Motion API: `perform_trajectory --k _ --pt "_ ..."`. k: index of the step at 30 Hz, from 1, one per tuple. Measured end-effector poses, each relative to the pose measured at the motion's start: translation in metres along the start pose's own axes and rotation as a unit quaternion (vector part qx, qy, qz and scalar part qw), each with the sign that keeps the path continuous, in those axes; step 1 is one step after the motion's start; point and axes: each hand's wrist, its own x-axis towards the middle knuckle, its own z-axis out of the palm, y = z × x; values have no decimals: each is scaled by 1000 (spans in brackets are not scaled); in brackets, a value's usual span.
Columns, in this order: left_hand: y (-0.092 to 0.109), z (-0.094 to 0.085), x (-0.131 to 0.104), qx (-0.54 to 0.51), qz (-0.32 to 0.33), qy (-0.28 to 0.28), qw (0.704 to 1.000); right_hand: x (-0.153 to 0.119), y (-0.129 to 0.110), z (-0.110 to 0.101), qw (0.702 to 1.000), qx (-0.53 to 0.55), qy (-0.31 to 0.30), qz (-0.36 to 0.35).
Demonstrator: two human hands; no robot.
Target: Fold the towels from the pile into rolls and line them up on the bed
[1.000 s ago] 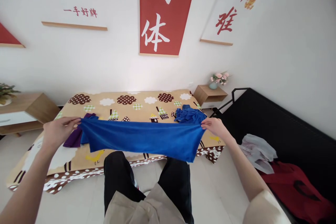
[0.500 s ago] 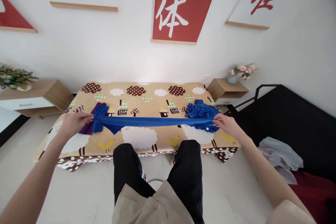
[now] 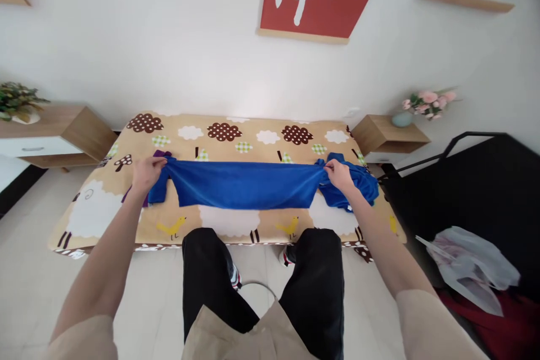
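Observation:
A blue towel (image 3: 247, 184) is stretched out between my hands above the bed, its top edge nearly straight and its lower part hanging down. My left hand (image 3: 147, 171) pinches its left corner, and my right hand (image 3: 338, 174) pinches the right corner. Behind my left hand lies a small pile of folded cloths, one purple (image 3: 160, 153) and one blue (image 3: 158, 190). Beside my right hand sits a crumpled heap of blue cloths (image 3: 361, 183), partly covered by my wrist.
The bed (image 3: 228, 152) has a sheet printed with sheep and clouds. Wooden nightstands stand left (image 3: 71, 124) and right (image 3: 392, 134), with a plant (image 3: 19, 101) and a vase of pink flowers (image 3: 403, 118). A plastic bag (image 3: 475, 261) lies on a black surface at right.
The towel was a narrow taut strip; now it hangs open as a wider sheet. My hands have come closer together and moved up in the view, which has tilted downward.

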Motion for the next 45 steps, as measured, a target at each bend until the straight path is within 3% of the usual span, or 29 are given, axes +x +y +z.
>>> perform_trajectory --k 4,7,12,15,19,22,26,37,41,43,45 --pt "-8 9 -3 -26 20 142 989 5 6 24 994 47 77 -61" --pt "-27 26 -18 -38 48 161 985 -6 16 45 991 50 78 -92" --pt "-75 85 -60 -20 42 54 997 -33 34 102 999 19 -2 -49" --pt "-101 133 -87 -9 23 -36 999 -48 44 142 991 -56 -121 -12" --pt "-125 194 -117 -3 5 -138 990 -68 56 187 935 -180 -302 53" --pt "-135 221 -139 16 8 -183 983 -80 63 206 904 -213 -357 94" --pt "-140 228 -161 62 -6 -209 976 -85 69 212 888 -227 -381 122" --pt "-144 209 -201 119 54 -260 957 -98 50 211 866 -260 -396 161" --pt "-143 204 -185 103 48 -308 945 -85 51 208 870 -258 -376 184" --pt "-140 202 -163 104 7 -308 946 -70 57 207 874 -253 -368 193" --pt "-135 201 -136 108 -43 -294 949 -52 65 209 895 -211 -345 187"
